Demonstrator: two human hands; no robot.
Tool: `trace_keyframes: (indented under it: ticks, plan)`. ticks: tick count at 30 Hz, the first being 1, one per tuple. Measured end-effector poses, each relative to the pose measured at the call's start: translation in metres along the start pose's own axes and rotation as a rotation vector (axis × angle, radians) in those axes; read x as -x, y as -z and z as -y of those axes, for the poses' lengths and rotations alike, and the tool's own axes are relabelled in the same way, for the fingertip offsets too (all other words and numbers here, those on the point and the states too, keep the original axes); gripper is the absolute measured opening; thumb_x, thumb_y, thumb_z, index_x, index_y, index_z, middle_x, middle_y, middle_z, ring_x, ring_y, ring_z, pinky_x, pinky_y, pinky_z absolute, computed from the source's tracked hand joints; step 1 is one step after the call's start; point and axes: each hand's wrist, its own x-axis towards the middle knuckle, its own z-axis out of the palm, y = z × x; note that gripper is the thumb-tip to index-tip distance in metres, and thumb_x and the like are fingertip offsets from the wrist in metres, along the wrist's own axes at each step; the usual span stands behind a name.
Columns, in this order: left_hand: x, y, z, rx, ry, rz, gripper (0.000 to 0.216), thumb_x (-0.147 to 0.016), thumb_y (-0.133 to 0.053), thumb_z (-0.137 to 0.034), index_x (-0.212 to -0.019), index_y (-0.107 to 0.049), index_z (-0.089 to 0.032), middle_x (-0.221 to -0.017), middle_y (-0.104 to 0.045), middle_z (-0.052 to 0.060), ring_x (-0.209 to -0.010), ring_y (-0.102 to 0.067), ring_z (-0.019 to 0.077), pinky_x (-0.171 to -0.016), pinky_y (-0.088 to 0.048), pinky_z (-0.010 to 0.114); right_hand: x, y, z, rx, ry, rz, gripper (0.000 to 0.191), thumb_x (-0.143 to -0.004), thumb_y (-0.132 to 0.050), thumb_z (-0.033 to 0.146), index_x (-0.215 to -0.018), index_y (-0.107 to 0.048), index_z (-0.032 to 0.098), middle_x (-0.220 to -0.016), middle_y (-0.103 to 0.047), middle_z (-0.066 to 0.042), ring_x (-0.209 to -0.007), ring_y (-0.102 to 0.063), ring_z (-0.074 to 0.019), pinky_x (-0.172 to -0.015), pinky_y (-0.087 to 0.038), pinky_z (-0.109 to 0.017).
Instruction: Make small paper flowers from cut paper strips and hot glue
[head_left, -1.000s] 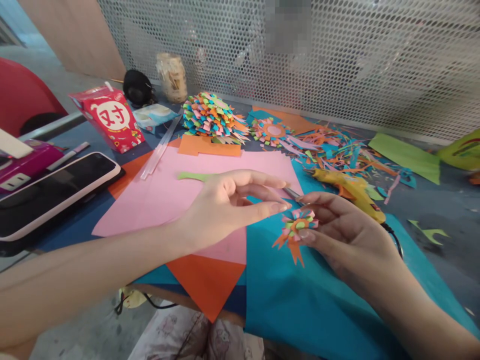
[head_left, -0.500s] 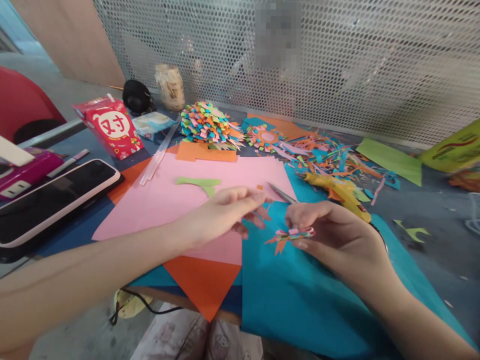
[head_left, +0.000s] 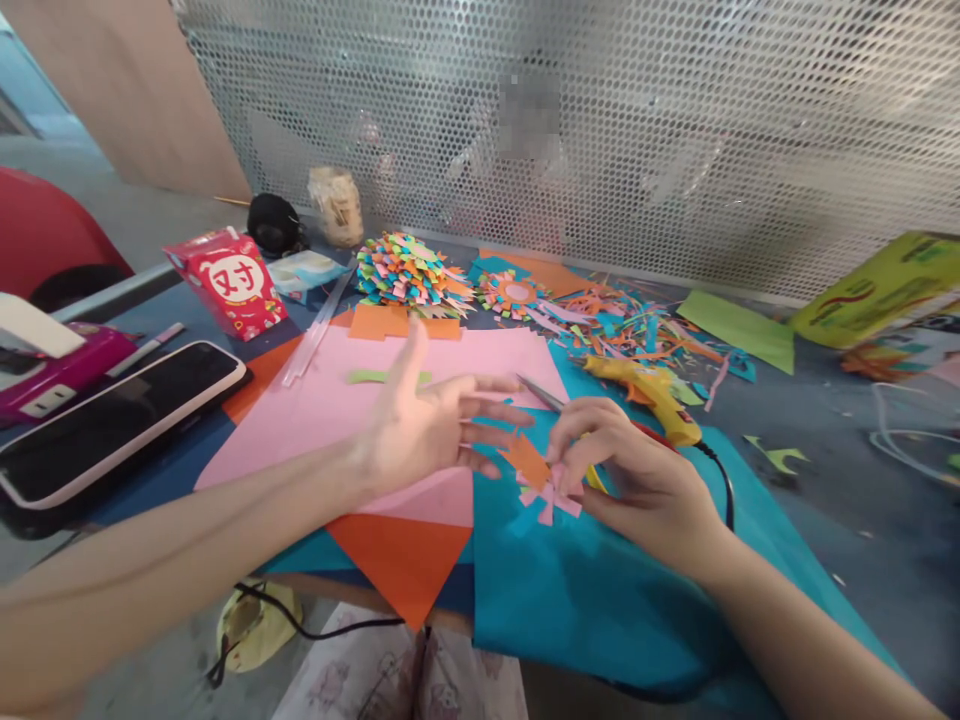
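My left hand (head_left: 427,425) is open above the pink paper (head_left: 300,440), thumb up and fingers spread toward the right. Between the thumb and fingers of my right hand (head_left: 630,475) is a small fringed paper flower (head_left: 544,490), pink and orange strips hanging from it. Teal paper (head_left: 570,600) lies below that hand. Scissors (head_left: 541,393) point out from behind the right hand, their handles mostly hidden. Just beyond sits a yellow glue gun (head_left: 649,395) with a black cord. A green paper scrap (head_left: 367,377) is partly covered by my left hand.
Behind the papers stand a fringed multicoloured paper ball (head_left: 409,270), a flat paper flower (head_left: 516,292) and a heap of paper shreds (head_left: 622,320). Glue sticks (head_left: 315,335), a red packet (head_left: 232,285), a phone (head_left: 127,420) and a jar (head_left: 335,205) are at left. A perforated metal panel (head_left: 645,140) borders the back.
My left hand has turned thumb-up with its fingers spreading. The paper flower in my right hand has tilted, showing its pink strips. The view has shifted slightly.
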Motion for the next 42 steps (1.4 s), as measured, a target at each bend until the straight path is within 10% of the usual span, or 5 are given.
trace_keyframes:
  ticks: [7, 15, 25, 35, 42]
  plan:
    - [-0.002, -0.001, -0.017, 0.149, -0.571, -0.459, 0.026, -0.085, -0.055, -0.039, -0.082, -0.061, -0.014, -0.086, -0.068, 0.007, -0.088, -0.066, 0.0181, -0.069, -0.051, 0.025, 0.0, 0.004, 0.0, 0.113, 0.049, 0.021, 0.017, -0.084, -0.055, 0.009, -0.078, -0.057, 0.026, -0.079, -0.063, -0.001, -0.085, -0.056, -0.0175, -0.078, -0.048, -0.036]
    - [0.015, -0.006, -0.055, -0.037, -0.804, -0.335, 0.017, -0.087, -0.053, -0.021, -0.073, -0.063, -0.02, -0.06, -0.06, -0.006, -0.046, -0.045, 0.003, -0.039, -0.031, 0.015, 0.004, 0.005, -0.009, 0.167, 0.065, 0.015, 0.017, -0.084, -0.058, 0.008, -0.082, -0.058, 0.024, -0.085, -0.062, -0.001, -0.09, -0.055, -0.0172, -0.084, -0.045, -0.035]
    - [-0.007, 0.004, 0.011, -0.837, 0.034, 0.125, 0.03, -0.078, -0.067, -0.043, -0.086, -0.069, -0.014, -0.061, -0.061, -0.001, -0.051, -0.047, 0.0069, -0.053, -0.035, 0.022, 0.001, 0.009, -0.009, 0.236, 0.112, -0.075, 0.017, -0.084, -0.056, 0.007, -0.081, -0.057, 0.024, -0.082, -0.063, -0.001, -0.083, -0.057, -0.0168, -0.08, -0.045, -0.037]
    - [-0.01, -0.004, 0.014, -0.435, 0.091, 0.111, 0.04, -0.062, -0.079, -0.049, -0.062, -0.063, -0.012, -0.052, -0.06, -0.001, -0.041, -0.045, 0.0034, -0.045, -0.031, 0.019, 0.0, 0.009, -0.007, 0.172, 0.087, -0.145, 0.016, -0.083, -0.057, 0.01, -0.078, -0.057, 0.025, -0.079, -0.064, -0.001, -0.082, -0.059, -0.0174, -0.075, -0.048, -0.036]
    - [-0.002, 0.006, -0.013, -0.474, -0.387, -0.083, 0.023, -0.074, -0.073, -0.038, -0.074, -0.074, -0.015, -0.076, -0.074, 0.008, -0.056, -0.062, 0.0107, -0.05, -0.044, 0.021, 0.001, 0.014, -0.011, 0.137, 0.092, -0.169, 0.014, -0.083, -0.059, 0.011, -0.079, -0.059, 0.025, -0.08, -0.062, -0.001, -0.083, -0.059, -0.0174, -0.077, -0.048, -0.036]
